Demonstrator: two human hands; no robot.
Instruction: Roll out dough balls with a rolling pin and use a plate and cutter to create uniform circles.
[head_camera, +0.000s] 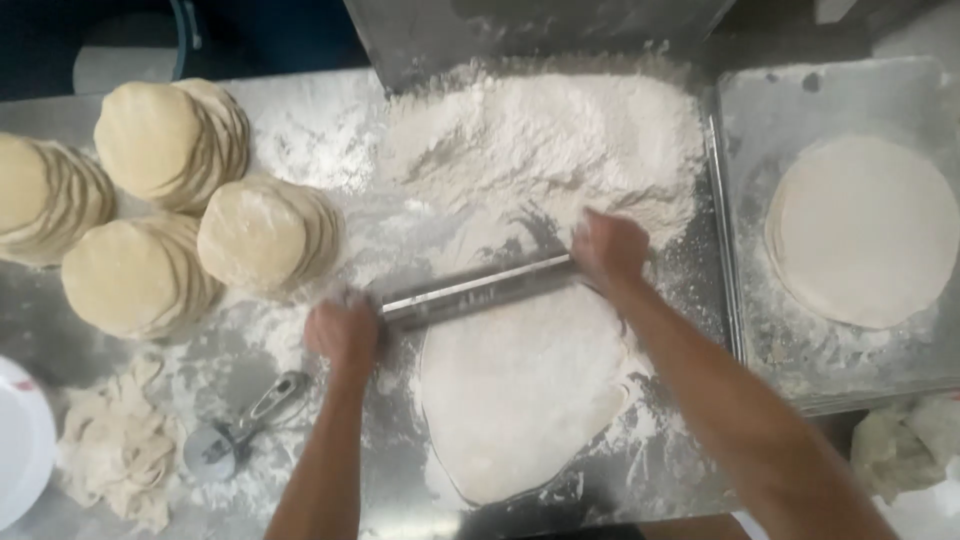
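**Rolling pin mid-pass on a big dough sheet**

So both hands are on a metal rolling pin (478, 291). The left hand (343, 333) has its grip closed over the pin's near-left end, and the right hand (610, 248) is closed over the far-right end. The pin's long axis runs across the body on a slant, its left end lower and closer in, its right end pointing up and away toward the flour heap (545, 140).

Right under and just toward the body from the pin lies the dough sheet (520, 390), already spread wide and thin, sort of a lopsided oval with a ragged edge on the right. The pin sits at its far edge. I'd say the flattening is well along, though the outline isn't round yet, so there's shaping left.

Going outward: left of the left grip, near it, a wheel cutter (240, 425) lies on the floured counter (330, 130), and past that a pile of dough trimmings (115, 450). Farther out on that side stand four leaning stacks of small dough discs (265, 235), so plenty remains unrolled. Right of the right grip, well apart, a metal tray (790, 110) holds a stack of finished round sheets (860, 230). A white plate edge (20, 440) peeks in at far left.
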